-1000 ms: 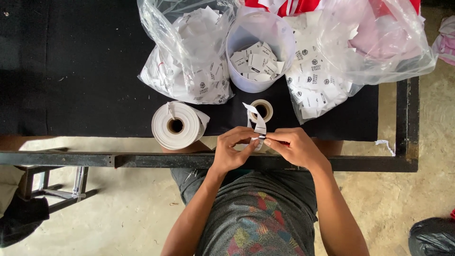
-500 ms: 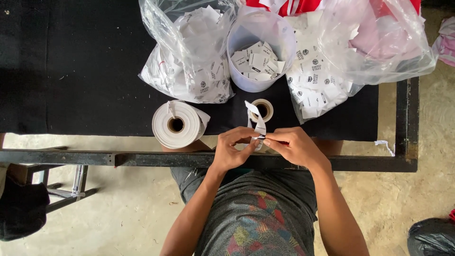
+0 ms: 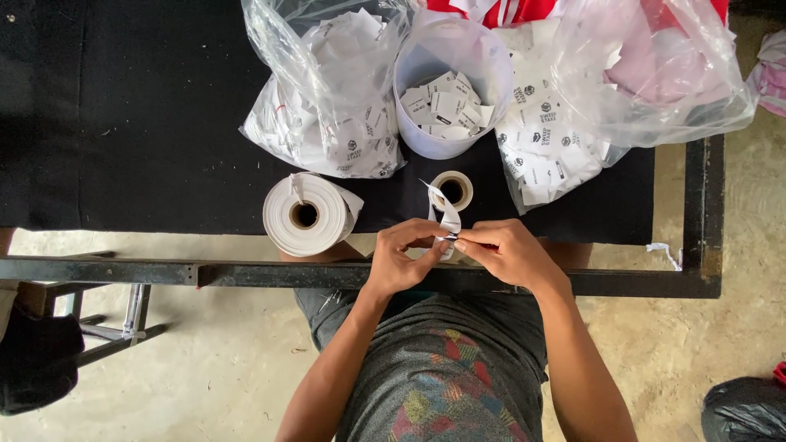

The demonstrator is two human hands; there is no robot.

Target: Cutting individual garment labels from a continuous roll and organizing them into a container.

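Label strip (image 3: 447, 219): position unchanged from the earlier frames, held over the near edge of the counter (image 3: 123, 123). Left hand (image 3: 401, 260) and right hand (image 3: 508, 254) each remain in a closed fingertip grip, pinching the strip between them. Strip is narrow, white, with dark print, and curls back to a small roll (image 3: 452, 190). Large white roll (image 3: 304, 214) lies just beside. White tub (image 3: 454, 82) holds loose cut labels; clear bags (image 3: 327, 106) on both sides hold more.

The fingers (image 3: 442, 243) hide the white strip's (image 3: 449, 219) lower end.
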